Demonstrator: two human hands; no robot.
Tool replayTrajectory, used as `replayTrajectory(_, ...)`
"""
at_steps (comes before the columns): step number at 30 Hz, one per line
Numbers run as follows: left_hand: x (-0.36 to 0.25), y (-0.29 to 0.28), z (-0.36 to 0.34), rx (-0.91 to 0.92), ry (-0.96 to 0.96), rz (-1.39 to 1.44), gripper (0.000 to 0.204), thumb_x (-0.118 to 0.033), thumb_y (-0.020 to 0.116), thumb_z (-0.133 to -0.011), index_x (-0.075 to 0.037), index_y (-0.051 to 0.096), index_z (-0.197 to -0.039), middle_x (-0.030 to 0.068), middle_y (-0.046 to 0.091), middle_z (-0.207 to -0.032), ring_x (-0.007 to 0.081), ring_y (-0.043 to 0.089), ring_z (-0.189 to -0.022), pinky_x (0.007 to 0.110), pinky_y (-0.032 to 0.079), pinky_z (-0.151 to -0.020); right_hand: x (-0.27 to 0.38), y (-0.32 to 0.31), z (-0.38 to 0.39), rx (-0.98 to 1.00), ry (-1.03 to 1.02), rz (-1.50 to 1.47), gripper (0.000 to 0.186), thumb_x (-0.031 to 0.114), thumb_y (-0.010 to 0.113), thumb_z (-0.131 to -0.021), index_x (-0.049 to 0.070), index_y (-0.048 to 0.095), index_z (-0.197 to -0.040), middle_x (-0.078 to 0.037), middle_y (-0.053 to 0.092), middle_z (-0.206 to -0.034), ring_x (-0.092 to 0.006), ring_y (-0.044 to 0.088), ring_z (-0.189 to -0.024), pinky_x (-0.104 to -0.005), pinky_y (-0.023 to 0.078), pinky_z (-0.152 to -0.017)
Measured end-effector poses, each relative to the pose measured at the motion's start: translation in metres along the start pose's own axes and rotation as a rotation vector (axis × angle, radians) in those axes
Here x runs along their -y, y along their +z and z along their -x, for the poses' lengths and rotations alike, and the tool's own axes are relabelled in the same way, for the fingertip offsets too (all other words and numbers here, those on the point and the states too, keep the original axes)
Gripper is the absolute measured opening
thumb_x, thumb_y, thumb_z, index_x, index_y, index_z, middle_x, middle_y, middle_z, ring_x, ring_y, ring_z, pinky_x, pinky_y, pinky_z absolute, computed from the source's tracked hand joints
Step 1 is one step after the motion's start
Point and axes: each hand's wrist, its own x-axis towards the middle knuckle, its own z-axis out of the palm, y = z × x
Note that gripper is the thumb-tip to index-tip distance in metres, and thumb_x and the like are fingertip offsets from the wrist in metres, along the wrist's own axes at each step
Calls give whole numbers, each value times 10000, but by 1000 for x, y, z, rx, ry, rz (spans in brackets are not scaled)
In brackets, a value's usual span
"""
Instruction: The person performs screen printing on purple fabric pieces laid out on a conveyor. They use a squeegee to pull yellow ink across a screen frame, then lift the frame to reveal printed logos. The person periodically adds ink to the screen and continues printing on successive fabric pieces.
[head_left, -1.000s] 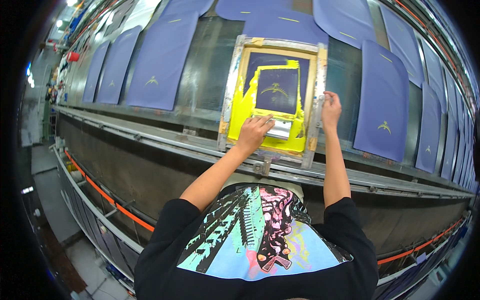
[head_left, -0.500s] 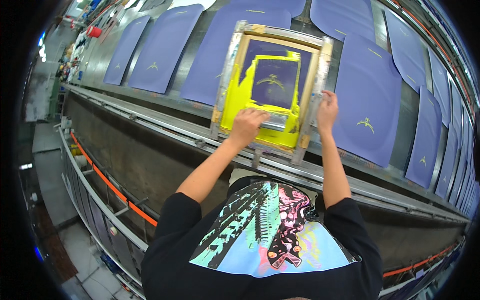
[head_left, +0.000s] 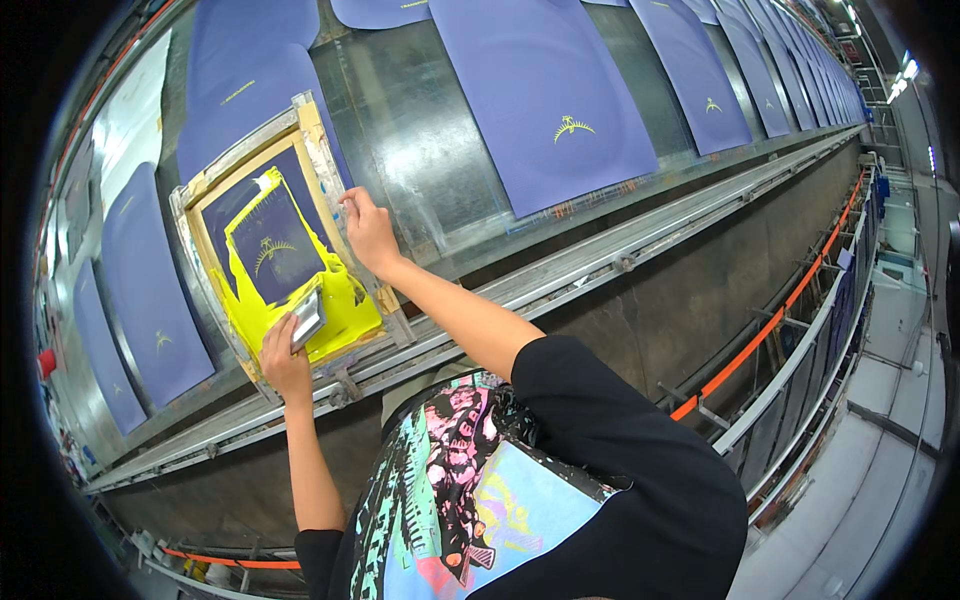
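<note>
My left hand grips a squeegee with a metal holder, tilted over yellow ink at the near end of a screen-printing frame. Through the mesh show a dark purple area and a fan-shaped design. My right hand is curled at the frame's right side, thumb and fingers closed on its edge; the fingertips are partly hidden. Beneath the frame, a purple sheet sticks out at the far side.
Purple sheets with small yellow prints lie in a row along the long metal table. A metal rail runs along its near edge. An orange strip follows a railing at the right. A red container stands far left.
My view has turned, so the frame now appears farther left. More bare table shows between it and the printed sheet on the right. The squeegee is tilted more steeply.
</note>
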Motion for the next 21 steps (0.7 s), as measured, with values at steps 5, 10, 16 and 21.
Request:
replayTrajectory(5,29,-30,13,6,24,135,510,129,639,-681,-88,752,-1129,101,753,-1136,308,699,-1068,418,527,-931,9,23,-1,-17,37,122,124,150,538,-1025,68,622,-1064,-226,622,-724,-441,662,-731,-500,476,-638)
replayTrajectory(10,46,-46,35,24,159,110,462,90,632,-636,-99,765,-1036,94,768,-1097,311,710,-1059,416,538,-888,18,41,2,64,120,245,308,307,501,-1054,63,666,-1144,-223,716,-1023,-402,696,-968,-491,526,-826)
replayTrajectory(16,72,-47,-62,-18,127,-7,427,49,649,-712,-194,783,-1038,30,763,-987,236,698,-916,374,511,-771,40,48,3,50,151,335,266,280,523,-1061,82,674,-1153,-107,617,-691,-222,577,-626,-404,454,-628)
replayTrajectory(21,109,-29,-195,85,-114,106,294,-37,679,-802,-249,811,-956,37,747,-899,276,671,-847,419,521,-751,43,41,-2,63,177,299,224,255,542,-1050,83,671,-1112,-115,522,-621,-231,518,-575,-405,414,-594)
